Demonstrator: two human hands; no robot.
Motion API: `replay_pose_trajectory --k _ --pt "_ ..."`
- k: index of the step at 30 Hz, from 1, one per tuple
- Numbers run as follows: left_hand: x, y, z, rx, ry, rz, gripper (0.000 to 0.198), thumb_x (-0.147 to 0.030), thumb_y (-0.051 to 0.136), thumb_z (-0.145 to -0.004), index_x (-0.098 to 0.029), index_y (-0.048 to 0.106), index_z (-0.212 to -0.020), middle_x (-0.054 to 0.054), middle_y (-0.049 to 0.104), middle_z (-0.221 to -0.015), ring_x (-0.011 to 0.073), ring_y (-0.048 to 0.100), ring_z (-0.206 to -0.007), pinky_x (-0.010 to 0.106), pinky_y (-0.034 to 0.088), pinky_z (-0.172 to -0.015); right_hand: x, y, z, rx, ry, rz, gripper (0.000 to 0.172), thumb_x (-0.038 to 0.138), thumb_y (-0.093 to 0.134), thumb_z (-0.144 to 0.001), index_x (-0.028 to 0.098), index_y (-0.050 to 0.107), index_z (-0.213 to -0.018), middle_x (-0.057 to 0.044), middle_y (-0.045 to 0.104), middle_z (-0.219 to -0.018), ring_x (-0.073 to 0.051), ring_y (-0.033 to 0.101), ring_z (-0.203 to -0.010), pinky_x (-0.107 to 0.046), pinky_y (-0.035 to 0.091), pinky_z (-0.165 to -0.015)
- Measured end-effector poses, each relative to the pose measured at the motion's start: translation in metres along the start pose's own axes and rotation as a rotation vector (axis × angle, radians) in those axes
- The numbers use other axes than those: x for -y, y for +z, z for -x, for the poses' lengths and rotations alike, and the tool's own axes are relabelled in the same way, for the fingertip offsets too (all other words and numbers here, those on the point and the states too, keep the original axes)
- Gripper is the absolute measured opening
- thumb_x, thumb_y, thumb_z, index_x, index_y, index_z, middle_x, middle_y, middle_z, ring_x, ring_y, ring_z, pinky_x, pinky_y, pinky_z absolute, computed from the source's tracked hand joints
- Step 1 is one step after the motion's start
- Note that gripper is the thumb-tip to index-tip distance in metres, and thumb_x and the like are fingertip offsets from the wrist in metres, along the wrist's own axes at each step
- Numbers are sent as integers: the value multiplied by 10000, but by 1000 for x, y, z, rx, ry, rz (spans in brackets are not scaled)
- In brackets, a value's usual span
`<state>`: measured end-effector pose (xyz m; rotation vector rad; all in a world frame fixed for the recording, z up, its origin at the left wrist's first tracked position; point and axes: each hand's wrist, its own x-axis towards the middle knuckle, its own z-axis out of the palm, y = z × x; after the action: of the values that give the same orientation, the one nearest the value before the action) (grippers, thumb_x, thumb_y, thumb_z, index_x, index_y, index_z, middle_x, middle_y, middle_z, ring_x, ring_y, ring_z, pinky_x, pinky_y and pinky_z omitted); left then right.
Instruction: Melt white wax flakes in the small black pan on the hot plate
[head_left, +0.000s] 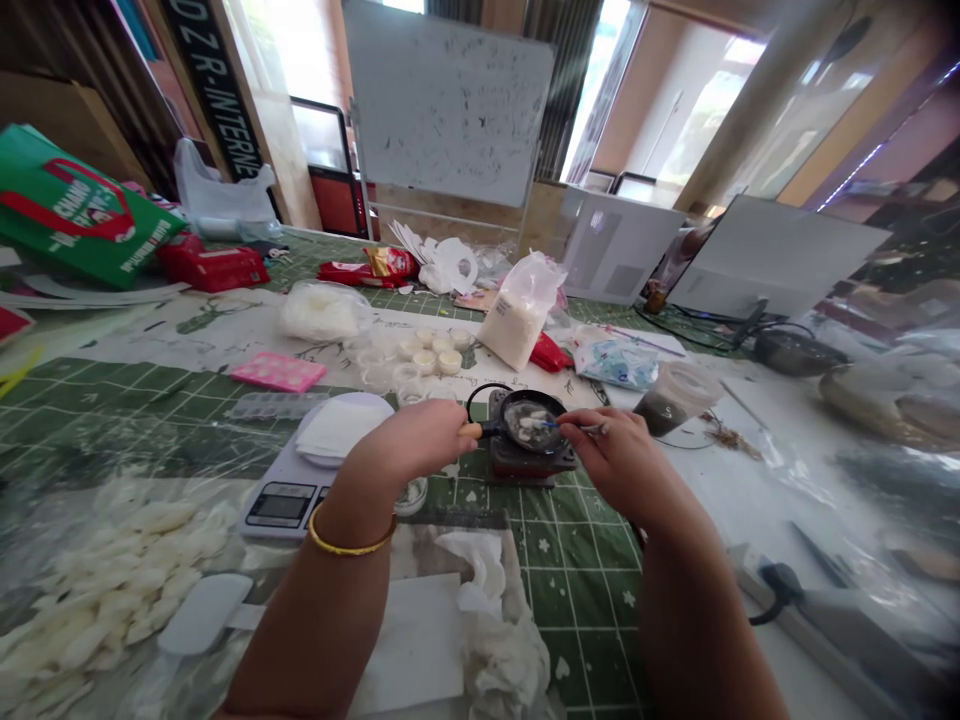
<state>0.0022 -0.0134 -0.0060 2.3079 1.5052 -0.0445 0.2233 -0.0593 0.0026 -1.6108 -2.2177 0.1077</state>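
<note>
Holding pan (553, 402) — left hand (426, 437) clasping handle (472, 430), right hand (621, 452) pinching stick (550, 423); some cups (424, 361) filled, lumps (528, 433) seemingly still unmelted — too small to be sure.

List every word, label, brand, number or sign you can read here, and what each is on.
"OZR-INTERNE": dark sign, cut off at the picture's top.
"CHAMO": green bag; its other lettering is too blurred.
Too small or blurred to read: handwriting on the whiteboard, the kitchen scale display, the clear bag label, script on the pale cloth.
</note>
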Motion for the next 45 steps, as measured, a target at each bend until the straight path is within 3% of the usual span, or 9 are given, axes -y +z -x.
replay_pose_trajectory --k 13,18,23,27,32,36,41,45 --pt "-1 -1 1 -7 -14 -1 318 -428 370 -765 -172 525 -658 39 577 -690 136 504 -558 243 280 -464 -1 1 0 18 -48 -15 280 339 374 -847 244 621 -936 -32 652 -919 -188 548 -890 -360 357 -828" --pt "0 -1 2 -5 -7 17 306 -434 390 -755 -175 520 -657 33 576 -678 129 497 -537 243 271 -455 -4 0 -1 0 31 33 281 327 371 -846 225 621 -924 -40 659 -876 -213 533 -919 -406 319 -864" --pt "-1 -2 2 0 -32 3 302 -442 413 -739 -173 530 -666 34 579 -679 136 507 -544 241 277 -452 -4 -1 1 40 -55 -19 275 335 373 -848 247 613 -949 -30 653 -909 -188 541 -904 -368 342 -847" --pt "-1 -2 2 2 -22 5 321 -454 399 -741 -175 543 -676 42 587 -693 143 510 -551 250 285 -463 -5 -1 1 -1 25 37 276 326 375 -844 223 622 -915 -43 659 -867 -215 536 -908 -408 317 -863" --pt "-1 -1 1 0 -29 -9 300 -440 414 -735 -177 546 -679 48 595 -702 149 513 -562 254 298 -482 -4 -1 1 60 -55 -31 279 354 369 -851 252 607 -954 -23 651 -912 -185 543 -889 -368 343 -847" --pt "-1 -1 1 2 -23 -3 301 -441 399 -738 -181 536 -674 41 592 -694 146 507 -546 252 287 -464 -7 -1 -2 9 38 10 285 339 375 -845 228 616 -947 -38 658 -893 -214 537 -926 -412 322 -872" --pt "-1 -1 1 0 -23 -14 292 -429 393 -744 -184 536 -673 41 594 -704 152 511 -564 255 295 -472 -9 -7 -1 90 31 -213 286 404 400 -826 254 623 -924 -14 654 -893 -182 572 -855 -323 403 -774" --pt "-1 -1 1 -4 -6 -3 315 -437 373 -755 -180 524 -651 37 584 -674 146 508 -547 251 286 -459 -27 4 -16 -11 163 -458 331 445 445 -796 189 649 -843 -34 671 -833 -184 580 -825 -314 402 -776"
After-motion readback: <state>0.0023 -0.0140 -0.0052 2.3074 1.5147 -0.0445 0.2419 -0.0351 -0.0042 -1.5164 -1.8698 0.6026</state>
